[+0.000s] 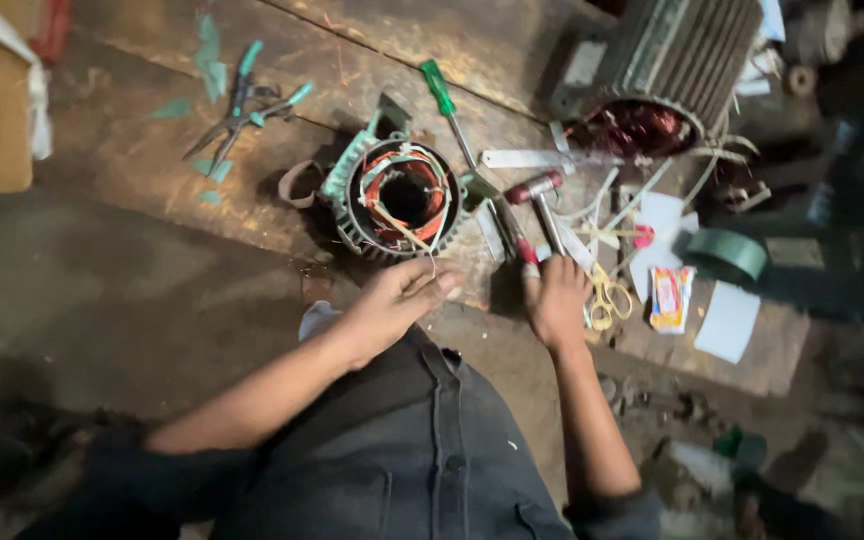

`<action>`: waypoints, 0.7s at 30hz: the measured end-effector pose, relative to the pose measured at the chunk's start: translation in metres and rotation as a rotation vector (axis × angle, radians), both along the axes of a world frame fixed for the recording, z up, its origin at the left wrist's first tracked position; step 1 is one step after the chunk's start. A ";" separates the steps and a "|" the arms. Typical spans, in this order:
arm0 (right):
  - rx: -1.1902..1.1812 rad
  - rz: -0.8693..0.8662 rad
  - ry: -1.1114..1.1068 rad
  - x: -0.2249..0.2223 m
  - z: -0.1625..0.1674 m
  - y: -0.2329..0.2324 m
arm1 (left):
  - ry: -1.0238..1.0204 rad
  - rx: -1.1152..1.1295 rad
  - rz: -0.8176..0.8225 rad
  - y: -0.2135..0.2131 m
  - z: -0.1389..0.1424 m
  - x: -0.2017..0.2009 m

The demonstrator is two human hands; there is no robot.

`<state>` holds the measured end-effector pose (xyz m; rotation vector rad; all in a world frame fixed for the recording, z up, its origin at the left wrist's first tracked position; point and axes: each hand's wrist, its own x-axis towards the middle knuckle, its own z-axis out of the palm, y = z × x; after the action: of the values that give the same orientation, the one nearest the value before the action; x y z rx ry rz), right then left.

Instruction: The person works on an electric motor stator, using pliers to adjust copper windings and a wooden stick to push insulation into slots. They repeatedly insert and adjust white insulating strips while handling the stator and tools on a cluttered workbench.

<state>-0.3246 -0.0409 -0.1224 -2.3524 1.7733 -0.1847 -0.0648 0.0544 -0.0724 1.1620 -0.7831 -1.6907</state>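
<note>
Resting at frame centre on the worn wooden tabletop (pixel 152 150), the round grey motor stator with copper windings (pixel 399 200) looks partly wound, loose leads untied, while the left hand (pixel 404 295) touches its rim, fingers loosely spread, and the right hand (pixel 556 297) grips a red-handled tool (pixel 524 240).

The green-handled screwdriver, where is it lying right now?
In the head view the green-handled screwdriver lies on the wooden bench, upper middle, just right of the small motor stator and left of the hammer.
</note>
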 end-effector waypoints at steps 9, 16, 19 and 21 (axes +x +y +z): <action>0.926 -0.121 -0.854 -0.027 0.003 0.040 | -0.548 -0.170 0.374 0.019 -0.017 -0.027; 0.929 0.398 -0.722 0.014 0.027 0.035 | -0.848 -0.383 0.544 0.035 0.012 -0.021; 0.820 0.500 -0.702 0.024 0.034 0.029 | -0.883 -0.386 0.562 0.037 0.013 -0.025; 0.596 0.686 -0.657 0.025 0.038 0.026 | -0.892 -0.398 0.569 0.038 0.012 -0.026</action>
<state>-0.2991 -0.0153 -0.0844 -1.9741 0.5688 -0.2407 -0.0907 0.0923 -0.0608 1.6451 -1.1077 -0.4716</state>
